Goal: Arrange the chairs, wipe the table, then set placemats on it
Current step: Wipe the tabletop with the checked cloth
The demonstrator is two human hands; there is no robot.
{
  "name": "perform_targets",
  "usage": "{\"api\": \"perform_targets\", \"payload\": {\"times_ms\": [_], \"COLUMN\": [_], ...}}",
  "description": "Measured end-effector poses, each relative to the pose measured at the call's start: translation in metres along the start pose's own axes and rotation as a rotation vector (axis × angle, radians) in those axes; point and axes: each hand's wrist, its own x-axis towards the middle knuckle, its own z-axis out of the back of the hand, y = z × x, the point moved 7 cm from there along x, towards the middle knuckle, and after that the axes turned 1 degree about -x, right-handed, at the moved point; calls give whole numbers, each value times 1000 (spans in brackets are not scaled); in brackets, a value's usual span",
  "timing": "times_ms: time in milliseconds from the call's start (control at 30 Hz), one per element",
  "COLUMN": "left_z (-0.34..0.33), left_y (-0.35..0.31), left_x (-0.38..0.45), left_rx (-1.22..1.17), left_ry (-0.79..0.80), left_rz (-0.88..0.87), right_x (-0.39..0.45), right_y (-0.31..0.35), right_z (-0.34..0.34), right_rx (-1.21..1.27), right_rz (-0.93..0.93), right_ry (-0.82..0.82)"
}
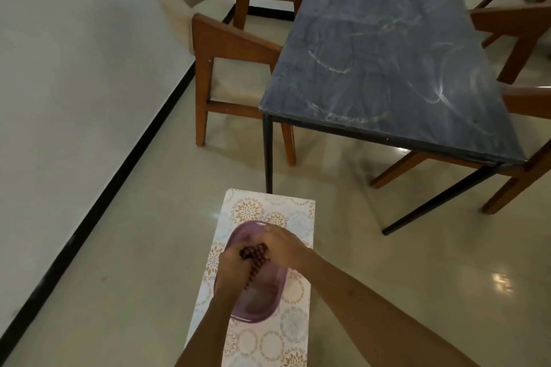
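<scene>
Both hands, left hand (231, 265) and right hand (283, 246), grip checkered cloth (255, 259) over purple basin (262, 304); soft, limp, likely wet; hold by bunched ends.

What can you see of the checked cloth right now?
The checked cloth is dark, red-and-black checked fabric, bunched and twisted into a rope. The left hand and right hand each hold it in a curled grip, close together, as if wringing it. One tail hangs down toward the inside of the purple basin, which sits on a floral-patterned surface. Whether the cloth is wet cannot be told.
</scene>
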Motion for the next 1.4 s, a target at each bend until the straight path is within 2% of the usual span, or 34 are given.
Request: {"api": "perform_targets", "payload": {"times_ms": [100,233,400,600,833,1067,1200,1300,1400], "left_z": [11,20,25,18,9,2,-8,-18,-24], "left_y": [-15,-36,-65,-117,-215,-325,-363,-388,-415], "left_x": [-8,-24,-38,-27,21,101,175,224,261], "left_rx": [27,-69,-141,-214,-50,61,-159,-346,-438], "left_ry": [-64,-149,-242,-365,-457,-457,-373,-268,-225], "left_rz": [-25,24,-21,-56,-172,-321,-195,-131,-116], "right_x": [-9,-23,-41,-41,-23,23,63,93,118], "right_y": [-10,-20,-38,-62,-108,-175,-219,-249,-271], "right_z": [11,22,47,101,196,291,335,369,395], "right_rx": [223,448,610,818,989,987,971,1083,1246], "right_rz": [-96,-169,-161,-171,-188,-224,-279,-331,-360], "right_ry": [107,215,204,33,-229,-459,-529,-565,-548]}}
